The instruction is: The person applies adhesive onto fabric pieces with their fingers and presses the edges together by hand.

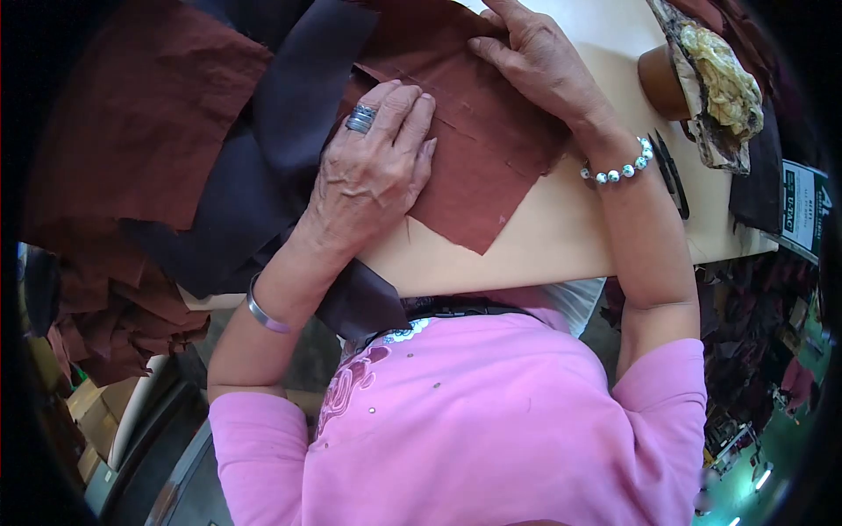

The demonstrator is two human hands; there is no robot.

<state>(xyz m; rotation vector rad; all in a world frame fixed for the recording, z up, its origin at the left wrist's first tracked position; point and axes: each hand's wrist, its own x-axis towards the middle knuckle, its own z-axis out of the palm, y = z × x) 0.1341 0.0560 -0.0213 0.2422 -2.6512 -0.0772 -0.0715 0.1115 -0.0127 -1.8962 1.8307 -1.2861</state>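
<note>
A reddish-brown cloth piece (474, 175) lies on the pale table, one corner pointing at me. My left hand (373, 162), with rings and a metal bangle, rests on its left part. The fingers there are bent, fingertips down on the fabric, thumb apart. Over the cloth's upper right edge is my right hand (544, 66), wearing a beaded bracelet. Its thumb touches the fabric and the forefinger is stretched away from the thumb; the other fingers are partly hidden. Dark cloth (303, 96) lies against the left side of the brown piece.
More brown cloth (149, 123) spreads over the table's left side and hangs past the edge. At right are a black pen-like tool (671, 175), a brown round container (662, 83), a worn board with a yellowish clump (724, 88), and a labelled packet (802, 210).
</note>
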